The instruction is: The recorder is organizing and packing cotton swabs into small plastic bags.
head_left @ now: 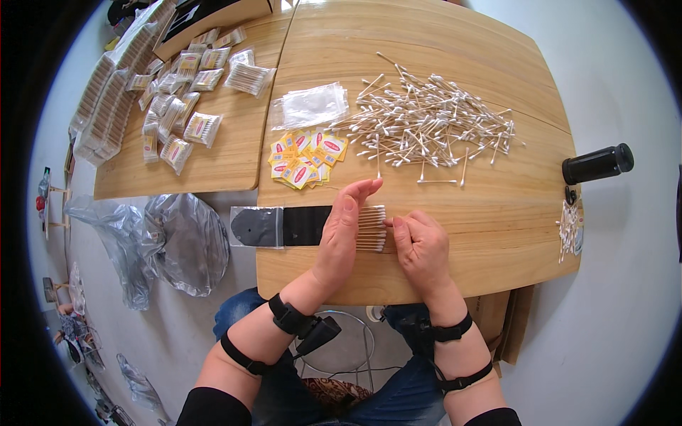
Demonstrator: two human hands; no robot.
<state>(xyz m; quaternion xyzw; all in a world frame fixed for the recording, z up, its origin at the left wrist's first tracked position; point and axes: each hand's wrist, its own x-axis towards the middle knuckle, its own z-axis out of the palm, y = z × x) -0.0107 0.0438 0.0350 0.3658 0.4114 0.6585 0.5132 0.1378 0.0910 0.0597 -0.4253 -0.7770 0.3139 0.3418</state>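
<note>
Lying along the upper left of the frame, stacked swab packs stand beside scattered small packets. Below them, at left, a grey plastic bag sits off the table. Left of centre, a clear bag with black showing through adjoins a black strip; above are yellow-and-white cards and flat clear bags. At the centre, the left hand stands on edge, fingers straight and unclenched, beside a row of swabs. The right hand is curled at the row's right end; whether it pinches a swab, I cannot tell. A loose swab pile spreads across the upper centre, and a black bottle lies at the right edge.
</note>
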